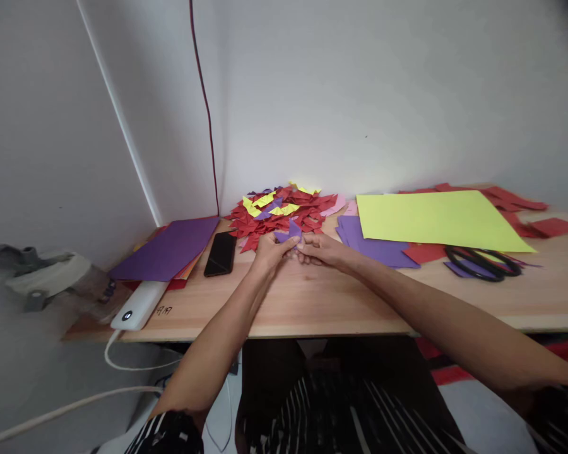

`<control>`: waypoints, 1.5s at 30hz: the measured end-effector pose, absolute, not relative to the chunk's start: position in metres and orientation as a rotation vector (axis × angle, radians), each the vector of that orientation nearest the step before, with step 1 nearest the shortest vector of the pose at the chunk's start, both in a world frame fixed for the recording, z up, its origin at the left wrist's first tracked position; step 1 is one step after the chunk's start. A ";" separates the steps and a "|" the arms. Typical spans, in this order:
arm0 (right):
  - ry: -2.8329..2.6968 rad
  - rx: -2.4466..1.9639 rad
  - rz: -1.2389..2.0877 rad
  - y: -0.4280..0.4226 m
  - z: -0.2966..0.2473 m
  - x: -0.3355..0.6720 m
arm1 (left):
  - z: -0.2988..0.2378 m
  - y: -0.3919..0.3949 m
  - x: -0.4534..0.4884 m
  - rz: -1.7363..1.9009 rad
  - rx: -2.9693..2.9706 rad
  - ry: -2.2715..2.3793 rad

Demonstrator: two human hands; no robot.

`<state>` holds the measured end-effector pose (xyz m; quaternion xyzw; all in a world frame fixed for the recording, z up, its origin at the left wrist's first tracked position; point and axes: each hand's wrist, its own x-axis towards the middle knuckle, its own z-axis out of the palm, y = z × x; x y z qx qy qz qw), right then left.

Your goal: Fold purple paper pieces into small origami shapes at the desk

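A small folded piece of purple paper [294, 229] is held up between my two hands above the middle of the table. My left hand [271, 250] pinches it from the left, thumb on top. From the right, the fingertips of my right hand [322, 249] are closed at its lower right corner. Just behind my hands lies a heap of folded paper pieces [307, 205], mostly red with some yellow, purple and pink ones. The fine folds of the held piece are too small to make out.
On the left are a black phone [220, 253], stacked purple sheets [170, 249] and a white power bank [142, 306] with a cable. On the right lie a large yellow sheet [435, 217], purple paper squares [376, 246], red paper pieces [556, 227] and black-handled scissors [483, 263].
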<state>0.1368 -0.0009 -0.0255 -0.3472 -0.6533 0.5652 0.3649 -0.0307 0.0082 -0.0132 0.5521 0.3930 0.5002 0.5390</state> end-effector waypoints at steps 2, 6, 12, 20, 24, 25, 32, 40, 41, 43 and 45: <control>-1.678 -0.886 1.440 -0.001 -0.026 0.136 | -0.014 0.008 -0.030 1.184 1.270 0.933; -1.687 -0.940 1.373 -0.004 -0.023 0.133 | -0.016 0.010 -0.032 1.141 1.225 0.929; -1.661 -1.008 1.299 -0.008 -0.018 0.129 | -0.020 0.013 -0.033 1.157 1.263 0.931; -1.700 -1.013 1.293 -0.004 -0.026 0.130 | -0.022 0.019 -0.036 1.125 1.274 0.910; -1.719 -0.993 1.317 0.000 -0.030 0.129 | -0.021 0.017 -0.037 1.150 1.300 0.931; -1.727 -0.988 1.319 0.000 -0.031 0.129 | -0.021 0.017 -0.036 1.158 1.311 0.935; -1.758 -1.003 1.274 0.001 -0.031 0.132 | -0.018 0.013 -0.034 1.124 1.276 0.908; -1.815 -1.003 1.266 0.001 -0.028 0.132 | -0.018 0.011 -0.034 1.107 1.302 0.887; -1.820 -1.001 1.268 0.001 -0.028 0.132 | -0.018 0.011 -0.034 1.106 1.299 0.884; -1.830 -0.992 1.277 0.001 -0.028 0.133 | -0.019 0.012 -0.035 1.092 1.287 0.867; -1.845 -0.979 1.283 0.000 -0.029 0.134 | -0.020 0.014 -0.036 1.064 1.280 0.851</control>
